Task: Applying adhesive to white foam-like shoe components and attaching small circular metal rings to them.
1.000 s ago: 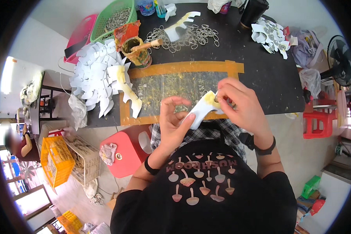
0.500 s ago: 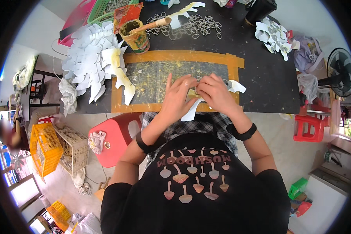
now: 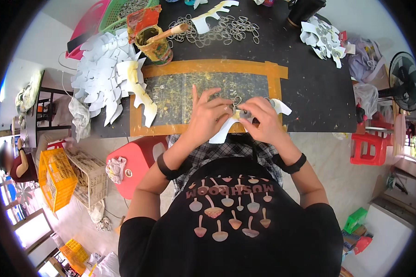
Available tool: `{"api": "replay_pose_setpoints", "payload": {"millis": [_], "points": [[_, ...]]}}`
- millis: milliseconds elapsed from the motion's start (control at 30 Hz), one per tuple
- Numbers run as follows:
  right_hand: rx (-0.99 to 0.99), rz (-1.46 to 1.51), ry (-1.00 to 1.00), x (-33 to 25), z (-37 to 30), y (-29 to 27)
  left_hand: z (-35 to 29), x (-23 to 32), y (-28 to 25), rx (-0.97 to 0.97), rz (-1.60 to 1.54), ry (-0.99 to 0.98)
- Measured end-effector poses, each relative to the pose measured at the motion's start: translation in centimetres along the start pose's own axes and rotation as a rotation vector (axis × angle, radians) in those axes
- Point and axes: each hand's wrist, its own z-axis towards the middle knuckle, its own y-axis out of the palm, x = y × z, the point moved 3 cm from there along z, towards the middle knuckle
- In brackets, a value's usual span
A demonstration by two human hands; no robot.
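Drawn closer together, the left hand (image 3: 210, 118) and right hand (image 3: 262, 121) now clamp a white cutout (image 3: 223, 132) at the bench's edge (image 3: 320, 126), a metal ring (image 3: 236, 99) between them.

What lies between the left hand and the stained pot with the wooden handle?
In the head view, the yellow-specked sheet and the orange tape along its far edge lie between the left hand and the pot.

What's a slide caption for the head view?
Left hand and right hand handling a white cutout and metal ring at a black table.
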Motion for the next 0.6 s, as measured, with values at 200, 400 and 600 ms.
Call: {"api": "replay_pose_setpoints", "payload": {"millis": [200, 400, 600], "points": [[-0.095, -0.057, -0.094, 0.9, 0.6, 0.7, -0.2, 0.8, -0.1, 0.082, 0.068, 0.068], [-0.208, -0.166, -0.209, 0.8, -0.1, 0.5, -0.2, 0.7, -0.1, 0.062, 0.102, 0.079], [-0.126, -0.218, -0.188, 0.2, -1.1, 0.4, -0.4, 0.8, 0.1, 0.059, 0.127, 0.13]]}}
